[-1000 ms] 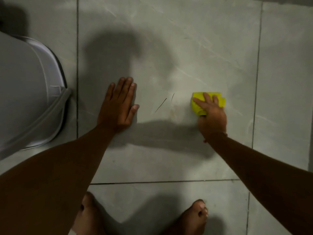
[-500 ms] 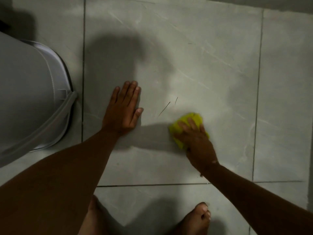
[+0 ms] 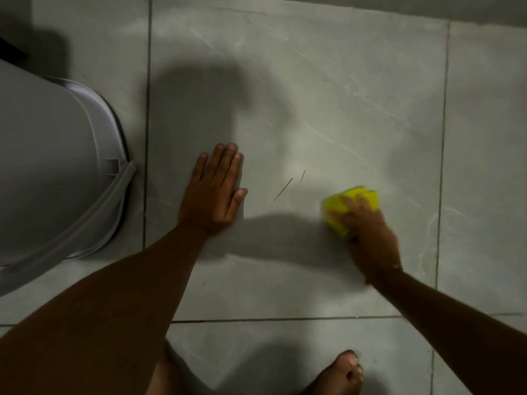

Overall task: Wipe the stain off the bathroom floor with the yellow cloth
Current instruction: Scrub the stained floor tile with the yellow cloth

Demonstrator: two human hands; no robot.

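Left hand: my left hand (image 3: 214, 192) lies flat on the grey marble-veined floor tile (image 3: 328, 115), palm down, fingers extended and held close together, thumb splayed out toward 3 o'clock. It holds nothing and bears weight through the straightened forearm.

Right hand: my right hand (image 3: 368, 232) is curled over the crumpled bright yellow cloth (image 3: 349, 208), fingers bent down onto it and pressing it against the tile. The hand is motion-blurred, so the exact finger placement cannot be resolved.

Cloth position: the yellow cloth sits on the same large tile as the left hand, at 3 o'clock from it and well apart. Its far edge and left side protrude beyond my fingers toward 12 and 9 o'clock.

Floor marks: two thin dark lines (image 3: 283, 190) lie on the tile between my hands, nearer the left thumb. A faint pale smear appears around them; possibly the stain, though the dim light leaves this uncertain.

Container: a large grey plastic bin with a curved rim (image 3: 57, 172) stands at 9 o'clock from the left hand, across a dark grout line (image 3: 147, 109).

Feet: the toes of my bare right foot (image 3: 342, 372) rest on the near tile at 6 o'clock, below the horizontal grout joint.

Shadows: dark shadows of my arms and head fall across the centre tile.
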